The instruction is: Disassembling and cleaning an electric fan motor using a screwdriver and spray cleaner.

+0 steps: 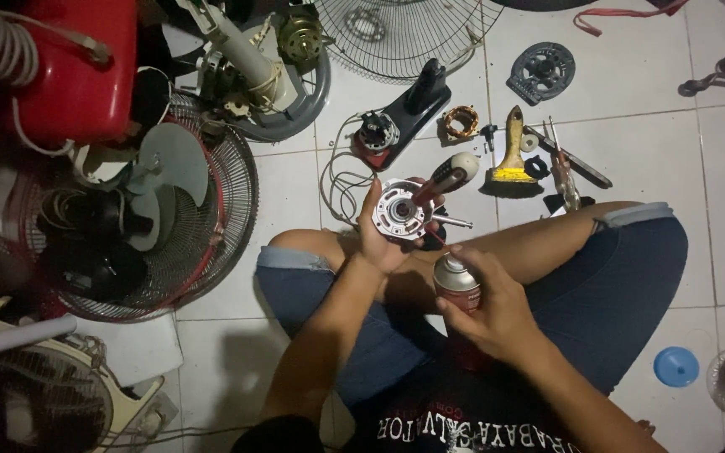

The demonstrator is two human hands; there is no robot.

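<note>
Right hand (497, 315) clamps red-labelled spray can (456, 285); left hand (379, 239) grips round, probably metal, motor housing (402, 210).

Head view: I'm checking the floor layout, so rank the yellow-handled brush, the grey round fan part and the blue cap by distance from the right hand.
From the right hand:
1. Yellow-handled brush, on the floor above the knee.
2. Blue cap, lower right.
3. Grey round fan part, top.

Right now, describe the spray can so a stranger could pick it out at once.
Start at the seated person's crossed legs in blue shorts. Just above the lap, the right hand grips a small upright spray can. Unlike the round metal motor part in the left hand, it is a red cylinder with a pale domed top.
</note>
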